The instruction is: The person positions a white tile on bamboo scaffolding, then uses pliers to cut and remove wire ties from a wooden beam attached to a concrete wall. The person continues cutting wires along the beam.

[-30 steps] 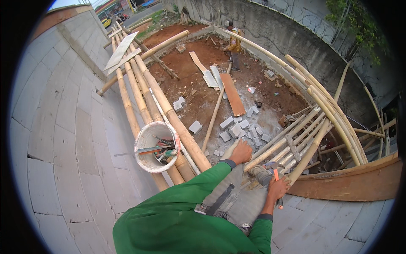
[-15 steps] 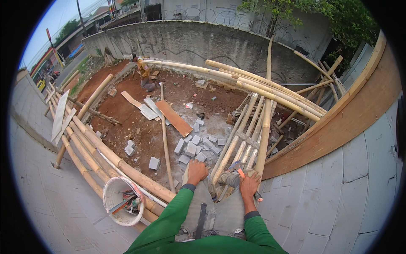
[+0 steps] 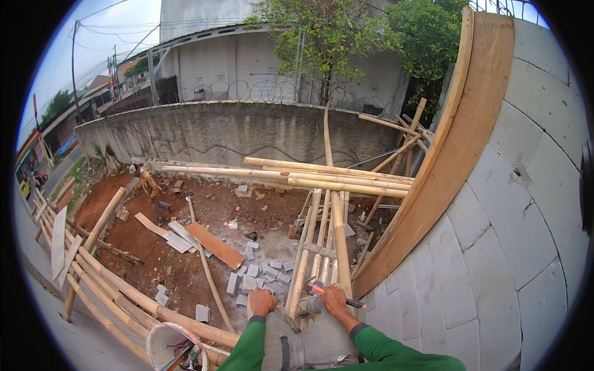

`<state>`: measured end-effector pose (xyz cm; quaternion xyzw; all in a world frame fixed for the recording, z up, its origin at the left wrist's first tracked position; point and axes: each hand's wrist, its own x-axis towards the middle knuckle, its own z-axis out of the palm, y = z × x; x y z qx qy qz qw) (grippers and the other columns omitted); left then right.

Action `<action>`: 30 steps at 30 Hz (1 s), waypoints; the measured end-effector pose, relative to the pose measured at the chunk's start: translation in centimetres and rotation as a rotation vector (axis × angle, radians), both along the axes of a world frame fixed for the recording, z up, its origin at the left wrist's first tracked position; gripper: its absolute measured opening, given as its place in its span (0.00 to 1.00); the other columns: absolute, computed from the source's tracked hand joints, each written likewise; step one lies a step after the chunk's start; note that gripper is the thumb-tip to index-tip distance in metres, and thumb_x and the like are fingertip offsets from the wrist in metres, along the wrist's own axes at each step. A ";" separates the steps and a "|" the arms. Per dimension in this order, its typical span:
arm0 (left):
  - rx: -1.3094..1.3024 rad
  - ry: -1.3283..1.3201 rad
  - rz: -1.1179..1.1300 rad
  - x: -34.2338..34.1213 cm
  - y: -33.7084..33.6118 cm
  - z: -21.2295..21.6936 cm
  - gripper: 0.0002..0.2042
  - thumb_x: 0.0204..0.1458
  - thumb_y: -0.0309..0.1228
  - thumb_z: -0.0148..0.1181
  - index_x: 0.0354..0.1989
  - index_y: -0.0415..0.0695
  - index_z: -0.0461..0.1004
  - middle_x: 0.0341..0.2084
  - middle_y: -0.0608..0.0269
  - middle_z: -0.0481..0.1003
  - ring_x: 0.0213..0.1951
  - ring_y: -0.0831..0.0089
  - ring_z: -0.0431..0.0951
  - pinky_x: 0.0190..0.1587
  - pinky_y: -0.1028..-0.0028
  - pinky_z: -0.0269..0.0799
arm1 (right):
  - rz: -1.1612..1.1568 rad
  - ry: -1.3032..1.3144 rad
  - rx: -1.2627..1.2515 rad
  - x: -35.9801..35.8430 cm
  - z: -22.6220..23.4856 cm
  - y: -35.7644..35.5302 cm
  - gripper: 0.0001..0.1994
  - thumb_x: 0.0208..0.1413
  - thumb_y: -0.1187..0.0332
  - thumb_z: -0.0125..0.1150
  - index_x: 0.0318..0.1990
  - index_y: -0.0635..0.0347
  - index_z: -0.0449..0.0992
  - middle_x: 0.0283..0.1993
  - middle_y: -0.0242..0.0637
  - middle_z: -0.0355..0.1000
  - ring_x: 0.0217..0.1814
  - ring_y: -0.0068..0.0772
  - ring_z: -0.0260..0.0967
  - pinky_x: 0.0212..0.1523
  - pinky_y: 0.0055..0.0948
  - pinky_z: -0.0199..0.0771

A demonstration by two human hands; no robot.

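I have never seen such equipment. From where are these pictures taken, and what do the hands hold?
No machine here: these are a person's bare hands, in green fabric sleeves. All pictures come from one fisheye camera on the head, so straight edges bend. The left hand rests on a knee of the grey trousers. The right hand holds an orange and black tool, apparently a hammer. Below, grey rectangular blocks and a reddish-brown board lie on brown earth. A round white bucket with small tools stands lower left, by pale bamboo poles.

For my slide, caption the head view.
Left hand on a knee, right hand gripping an orange-handled tool, bamboo poles and blocks ahead.
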<state>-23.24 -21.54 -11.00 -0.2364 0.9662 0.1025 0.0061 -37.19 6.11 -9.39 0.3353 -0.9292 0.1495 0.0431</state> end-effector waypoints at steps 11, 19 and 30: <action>-0.040 0.026 -0.017 0.1 -0.2 -0.9 0.17 0.51 0.43 0.58 0.38 0.47 0.89 0.41 0.53 0.86 0.51 0.56 0.82 0.64 0.49 0.67 | -0.089 -1.715 -1.138 3.4 18.4 -3.9 0.18 0.73 0.52 0.59 0.44 0.60 0.73 0.26 0.30 0.70 0.18 0.18 0.61 0.15 0.19 0.60; -0.032 0.026 0.016 0.6 -0.5 -0.2 0.17 0.54 0.43 0.58 0.40 0.46 0.88 0.40 0.52 0.86 0.51 0.53 0.82 0.65 0.46 0.67 | -0.338 -2.231 -1.108 3.4 -1.7 -3.9 0.13 0.72 0.64 0.60 0.33 0.53 0.66 0.20 0.20 0.57 0.15 0.14 0.52 0.13 0.18 0.56; -0.108 0.050 0.047 0.5 0.5 0.0 0.15 0.54 0.42 0.59 0.30 0.44 0.86 0.34 0.55 0.85 0.46 0.59 0.81 0.59 0.52 0.66 | -0.837 -2.237 -1.126 2.4 -9.0 -3.5 0.05 0.65 0.74 0.54 0.34 0.59 0.67 0.18 0.20 0.59 0.16 0.15 0.59 0.18 0.20 0.66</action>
